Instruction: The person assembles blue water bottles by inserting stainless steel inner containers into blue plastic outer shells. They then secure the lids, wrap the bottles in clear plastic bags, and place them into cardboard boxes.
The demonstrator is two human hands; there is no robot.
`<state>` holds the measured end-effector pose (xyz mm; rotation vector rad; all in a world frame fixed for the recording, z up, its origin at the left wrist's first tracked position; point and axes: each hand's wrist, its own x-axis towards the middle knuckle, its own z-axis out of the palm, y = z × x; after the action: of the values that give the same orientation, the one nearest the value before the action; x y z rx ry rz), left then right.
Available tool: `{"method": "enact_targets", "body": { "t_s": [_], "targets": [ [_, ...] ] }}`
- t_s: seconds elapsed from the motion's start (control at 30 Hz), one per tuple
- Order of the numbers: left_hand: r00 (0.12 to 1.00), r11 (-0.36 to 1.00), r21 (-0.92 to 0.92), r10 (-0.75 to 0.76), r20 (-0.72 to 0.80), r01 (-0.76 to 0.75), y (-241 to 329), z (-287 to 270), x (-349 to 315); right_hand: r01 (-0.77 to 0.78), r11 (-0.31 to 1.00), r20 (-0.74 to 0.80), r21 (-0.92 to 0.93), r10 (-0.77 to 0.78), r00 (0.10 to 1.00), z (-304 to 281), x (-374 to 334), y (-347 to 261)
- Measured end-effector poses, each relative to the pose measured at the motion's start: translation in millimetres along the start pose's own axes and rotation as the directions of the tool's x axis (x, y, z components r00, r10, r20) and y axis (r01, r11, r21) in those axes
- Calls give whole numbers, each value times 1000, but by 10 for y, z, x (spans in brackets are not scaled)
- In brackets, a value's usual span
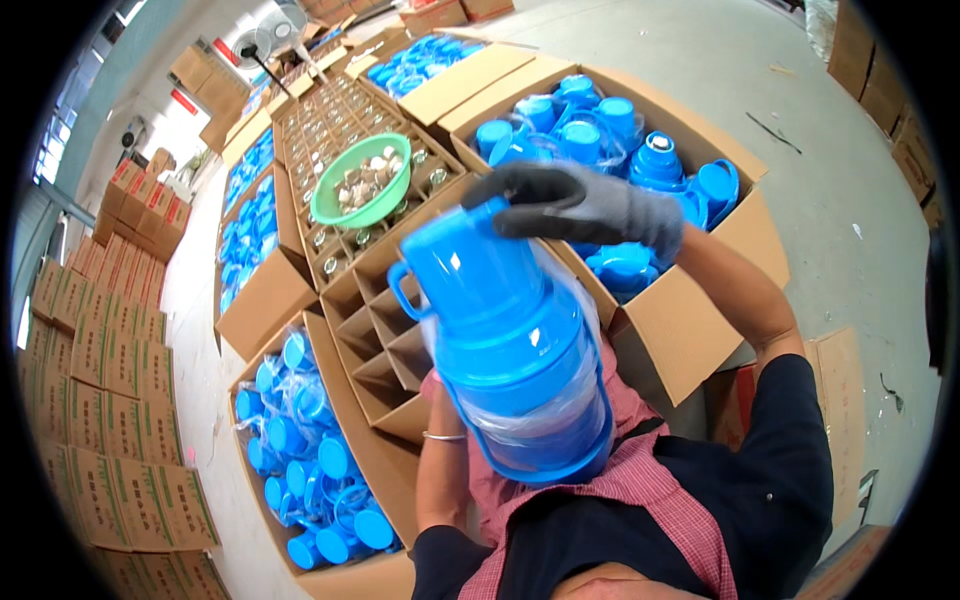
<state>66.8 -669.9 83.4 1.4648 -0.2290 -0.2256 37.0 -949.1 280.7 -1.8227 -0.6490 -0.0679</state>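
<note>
A large blue thermos flask [520, 375] stands tilted in front of my body, with clear plastic film around its middle. Upside down on its top sits a blue cup [470, 265] with a handle on the left side. My right hand [570, 205], in a black and grey glove, is closed over the cup's upper edge. From below, my left forearm [443, 480], with a bracelet at the wrist, reaches up behind the flask. My left hand [436, 392] is mostly hidden there, and its fingers do not show.
A divided carton [375, 330] holds shiny glass pieces in many cells. On it rests a green bowl [393, 196] of small pale and brown pieces. Open cartons of blue cups [288, 435] and blue flask parts [580, 135] flank it. Stacked cartons [110, 410] line the left.
</note>
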Motion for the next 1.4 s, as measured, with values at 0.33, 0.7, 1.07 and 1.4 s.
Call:
{"method": "enact_targets", "body": {
  "t_s": [0.33,0.7,1.07,1.4],
  "targets": [
    [871,787,449,-489,37,423,-500,-500,-1763,-409,888,-73,210,432,899,520,230,1235],
    [984,914,391,46,173,-112,446,-471,378,30,323,-163,946,394,904,676,732,1701],
    [986,989,94,-120,112,110,529,-34,600,-904,148,-916,-400,-26,401,-2539,-1274,3977],
    [964,996,16,-85,251,84,414,-243,695,-679,331,-660,-655,186,728,-2065,-373,3771]
  ]
}}
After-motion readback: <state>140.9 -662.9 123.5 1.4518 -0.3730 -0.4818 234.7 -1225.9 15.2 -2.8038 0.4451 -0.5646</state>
